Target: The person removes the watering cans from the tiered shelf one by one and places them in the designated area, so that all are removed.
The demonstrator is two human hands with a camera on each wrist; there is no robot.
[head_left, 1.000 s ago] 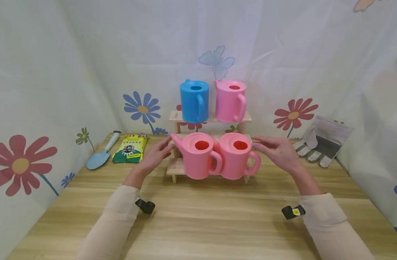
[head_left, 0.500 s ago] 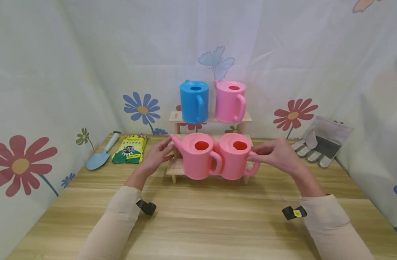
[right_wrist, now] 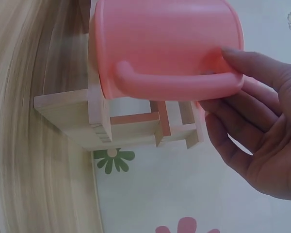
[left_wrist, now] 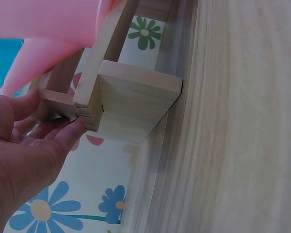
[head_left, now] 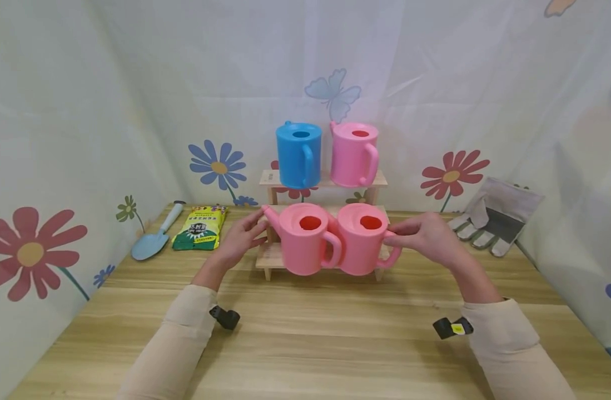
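Two pink watering cans stand side by side on the lower part of the wooden stepped shelf (head_left: 272, 255). At the handle of the right-hand pink watering can (head_left: 359, 250) is my right hand (head_left: 425, 239); its thumb and fingers pinch the handle's top in the right wrist view. My left hand (head_left: 241, 240) lies beside the spout of the left-hand pink watering can (head_left: 304, 250), fingers loosely bent. In the left wrist view those fingers (left_wrist: 70, 133) are close to the shelf's end; whether they touch shelf or spout I cannot tell.
On the top tier stand a blue watering can (head_left: 299, 158) and another pink watering can (head_left: 354, 155). A light-blue trowel (head_left: 151, 244) and a yellow-green packet (head_left: 200, 229) lie left. Work gloves (head_left: 495, 216) lean at the right against the flowered cloth (head_left: 235, 66).
My right hand has moved from beside the right-hand pink watering can onto its handle and pinched it. The left hand and both cans look nearly still.
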